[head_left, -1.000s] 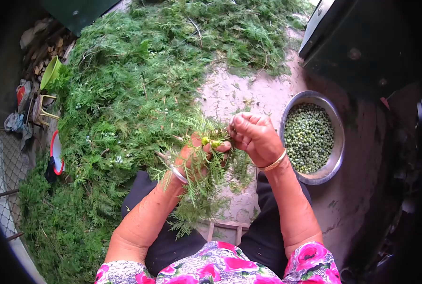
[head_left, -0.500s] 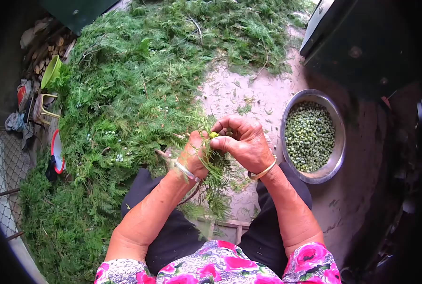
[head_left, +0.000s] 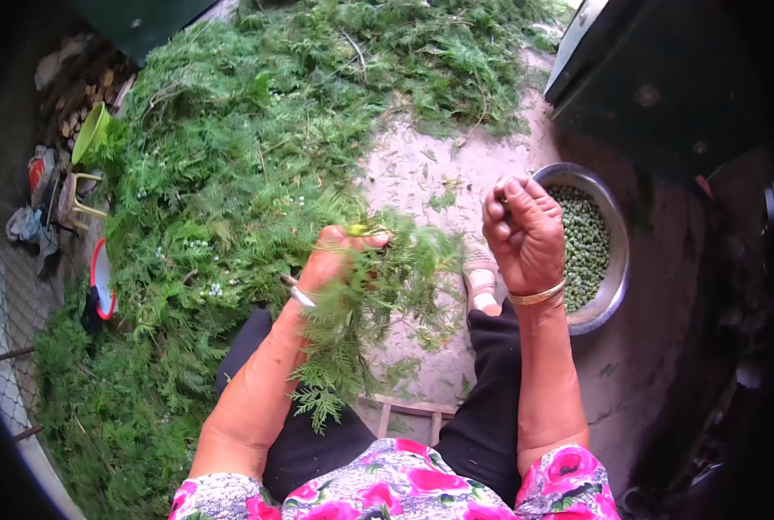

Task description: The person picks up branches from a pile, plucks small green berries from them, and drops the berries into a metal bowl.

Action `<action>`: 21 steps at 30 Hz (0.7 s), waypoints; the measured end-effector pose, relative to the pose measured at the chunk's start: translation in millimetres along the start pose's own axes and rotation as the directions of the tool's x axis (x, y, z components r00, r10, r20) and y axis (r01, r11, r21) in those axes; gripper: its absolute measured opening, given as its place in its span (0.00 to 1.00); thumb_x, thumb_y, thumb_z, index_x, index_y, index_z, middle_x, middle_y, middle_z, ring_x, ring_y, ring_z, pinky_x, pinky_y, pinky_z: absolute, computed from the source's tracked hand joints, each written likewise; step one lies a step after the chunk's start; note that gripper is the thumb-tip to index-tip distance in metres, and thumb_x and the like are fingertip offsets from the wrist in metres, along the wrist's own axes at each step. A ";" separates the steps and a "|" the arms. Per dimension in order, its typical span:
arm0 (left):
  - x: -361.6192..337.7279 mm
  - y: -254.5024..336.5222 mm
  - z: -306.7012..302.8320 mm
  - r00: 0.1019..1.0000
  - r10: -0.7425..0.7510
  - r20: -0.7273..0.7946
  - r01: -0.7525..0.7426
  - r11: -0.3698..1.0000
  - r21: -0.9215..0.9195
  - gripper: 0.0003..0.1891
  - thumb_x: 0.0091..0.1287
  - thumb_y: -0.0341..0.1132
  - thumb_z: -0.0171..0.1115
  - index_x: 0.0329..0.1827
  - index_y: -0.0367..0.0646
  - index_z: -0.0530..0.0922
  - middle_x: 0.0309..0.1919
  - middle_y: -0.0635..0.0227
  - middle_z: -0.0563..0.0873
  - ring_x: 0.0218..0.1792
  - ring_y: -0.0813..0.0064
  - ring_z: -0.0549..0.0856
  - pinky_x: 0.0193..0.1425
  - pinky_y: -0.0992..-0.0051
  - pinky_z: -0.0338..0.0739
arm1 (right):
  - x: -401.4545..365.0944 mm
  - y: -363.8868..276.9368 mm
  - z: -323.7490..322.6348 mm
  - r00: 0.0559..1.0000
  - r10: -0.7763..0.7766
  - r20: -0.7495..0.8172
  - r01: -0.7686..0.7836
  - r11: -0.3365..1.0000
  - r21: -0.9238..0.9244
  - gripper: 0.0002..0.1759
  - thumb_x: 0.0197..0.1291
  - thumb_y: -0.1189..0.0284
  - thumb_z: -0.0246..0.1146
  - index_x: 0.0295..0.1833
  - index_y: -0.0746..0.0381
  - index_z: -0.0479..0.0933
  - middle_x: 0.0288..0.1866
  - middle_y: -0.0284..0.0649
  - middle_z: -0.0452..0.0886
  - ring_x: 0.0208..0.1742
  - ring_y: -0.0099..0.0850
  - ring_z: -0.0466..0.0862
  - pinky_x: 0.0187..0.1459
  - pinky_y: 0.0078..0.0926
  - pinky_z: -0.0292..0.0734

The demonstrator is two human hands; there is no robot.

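My left hand (head_left: 324,260) is closed around a leafy evergreen branch (head_left: 365,299), whose flat, scaly green sprays hang over my wrist and knee, partly blurred. A small yellow-green bit (head_left: 356,230) shows by its fingertips. My right hand (head_left: 527,230) is turned palm up with the fingers curled in, at the left rim of a steel basin (head_left: 619,290). What those fingers hold, if anything, is hidden. Small round green cones (head_left: 584,247) fill much of the basin, and my forearm and hand cover part of its left side.
Cut evergreen branches (head_left: 222,182) lie heaped across the floor on the left and at the back. Along the left stand a lime-green basin (head_left: 92,134), a small yellow-framed chair (head_left: 83,201) and a red-rimmed item (head_left: 101,279). A dark panel (head_left: 656,87) rises behind the steel basin.
My right hand has left the branch, moving right to the basin's rim and turning palm up. My left hand has shifted slightly left and up, still holding the branch, which now swings rightward.
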State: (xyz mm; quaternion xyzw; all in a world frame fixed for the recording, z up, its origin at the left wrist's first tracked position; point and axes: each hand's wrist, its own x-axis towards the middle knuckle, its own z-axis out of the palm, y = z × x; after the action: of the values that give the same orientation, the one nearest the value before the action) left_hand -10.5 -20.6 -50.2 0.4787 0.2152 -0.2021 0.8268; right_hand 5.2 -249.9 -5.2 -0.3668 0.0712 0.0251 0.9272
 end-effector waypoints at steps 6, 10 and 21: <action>8.1 6.2 -6.1 0.994 -0.066 0.092 0.052 0.987 0.151 0.09 0.60 0.35 0.63 0.37 0.40 0.79 0.21 0.69 0.79 0.19 0.75 0.76 0.26 0.75 0.75 | -7.1 24.5 11.9 0.967 0.247 0.069 -0.213 0.923 -0.320 0.06 0.59 0.75 0.61 0.39 0.67 0.77 0.29 0.38 0.80 0.24 0.20 0.78 0.25 0.10 0.71; -7.1 15.1 17.6 0.996 0.018 0.087 -0.043 0.955 0.294 0.10 0.61 0.37 0.62 0.39 0.38 0.80 0.24 0.70 0.80 0.23 0.78 0.78 0.28 0.76 0.73 | -9.5 41.4 26.7 0.976 0.156 0.153 -0.061 0.866 -0.497 0.09 0.53 0.74 0.68 0.38 0.67 0.79 0.28 0.33 0.80 0.27 0.16 0.77 0.29 0.13 0.73; 0.8 17.0 28.0 0.973 0.111 0.202 -0.169 0.939 0.299 0.04 0.58 0.24 0.57 0.32 0.37 0.81 0.25 0.73 0.81 0.24 0.85 0.77 0.27 0.81 0.72 | -17.2 41.0 32.7 0.960 0.211 0.186 -0.065 0.811 -0.581 0.06 0.56 0.74 0.64 0.34 0.66 0.78 0.23 0.28 0.76 0.23 0.14 0.70 0.24 0.14 0.64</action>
State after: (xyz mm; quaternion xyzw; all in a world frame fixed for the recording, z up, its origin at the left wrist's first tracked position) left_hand 3.9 -37.5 -26.0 0.5976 0.0689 -0.2171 0.7688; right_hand -12.1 -197.6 -6.8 -0.6148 -0.0266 0.1575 0.7724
